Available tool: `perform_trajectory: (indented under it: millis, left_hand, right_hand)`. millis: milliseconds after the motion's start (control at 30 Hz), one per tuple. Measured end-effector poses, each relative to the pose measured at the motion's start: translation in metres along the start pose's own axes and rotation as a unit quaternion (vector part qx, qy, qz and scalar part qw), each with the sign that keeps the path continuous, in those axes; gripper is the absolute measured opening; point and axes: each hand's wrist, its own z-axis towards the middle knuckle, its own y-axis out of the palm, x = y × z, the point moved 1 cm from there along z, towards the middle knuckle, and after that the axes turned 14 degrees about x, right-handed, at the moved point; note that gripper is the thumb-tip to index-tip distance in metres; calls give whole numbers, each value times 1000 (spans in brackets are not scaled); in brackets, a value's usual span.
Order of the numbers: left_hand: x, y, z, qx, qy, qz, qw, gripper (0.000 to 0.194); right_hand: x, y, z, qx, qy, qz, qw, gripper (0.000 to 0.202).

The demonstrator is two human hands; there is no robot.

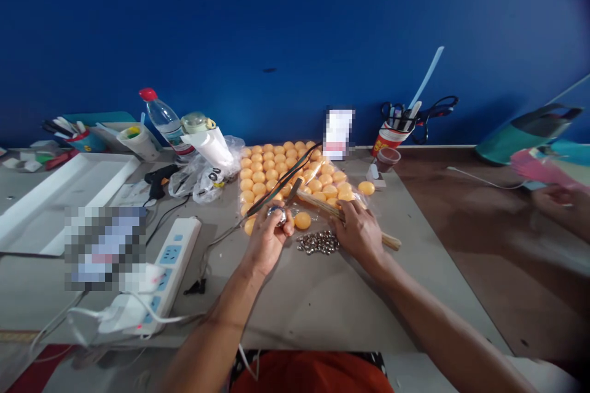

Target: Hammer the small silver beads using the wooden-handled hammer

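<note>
From the head view, here's the left hand, fingers clenched round a shiny silver ball, just above the grey flat worktop! The right hand grasps the brown wooden handle of a hammer, its dark narrow head right beside that ball. Below, between the hands, sits a heap of small shiny metal studs, with a loose orange ball beside it and rows of orange balls in clear plastic behind. Good handling here, I'd say, means a steady silver ball, fingertips tucked clear of the head, and short, light, square taps
</note>
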Motion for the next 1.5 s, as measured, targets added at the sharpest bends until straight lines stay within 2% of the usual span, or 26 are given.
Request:
perform_trajectory:
  millis: [167, 267, 367, 500, 567, 667, 800, 967, 1133, 1300, 1500]
  left_hand:
    - [-1, -1, 1, 3, -7, -2, 1000, 27]
    - [-1, -1, 0, 1, -5, 3, 1000, 27]
    - [-1, -2, 0, 11, -5, 13, 1000, 27]
    - [-2, -2, 1, 11, -8, 23, 1000, 27]
    - [-2, -2, 0, 2, -5, 25, 1000, 27]
    - [-2, -1, -1, -5, -7, 32, 999, 26]
    - [-1, 0, -3, -8, -9, 38, 999, 26]
    - [-2, 0, -2, -3, -13, 31, 999, 27]
    - [-2, 1, -4, 1, -16, 32, 999, 28]
    - [-4, 2, -6, -5, -33, 32, 999, 30]
    - [-5, 1, -4, 15, -84, -11, 996, 35]
  right_hand:
    - [-3, 0, 0, -20, -8, 3, 1000, 32]
    - [-5, -5, 2, -11, -20, 10, 1000, 32]
    - [-9, -16, 3, -7, -60, 69, 996, 25]
    - [-18, -26, 0, -124, -131, 184, 966, 23]
    - [-23, -26, -3, -170, -151, 178, 957, 23]
    - [-28, -21, -7, -194, -161, 134, 958, 19]
    - [-26, -14, -9, -189, -129, 153, 961, 16]
    - [-20, -14, -6, -130, -81, 237, 959, 19]
    - [-18, -14, -6, -97, -47, 268, 957, 24]
    - [-19, -15, -5, -99, -53, 268, 957, 26]
    - [-23, -22, -2, -110, -75, 272, 953, 25]
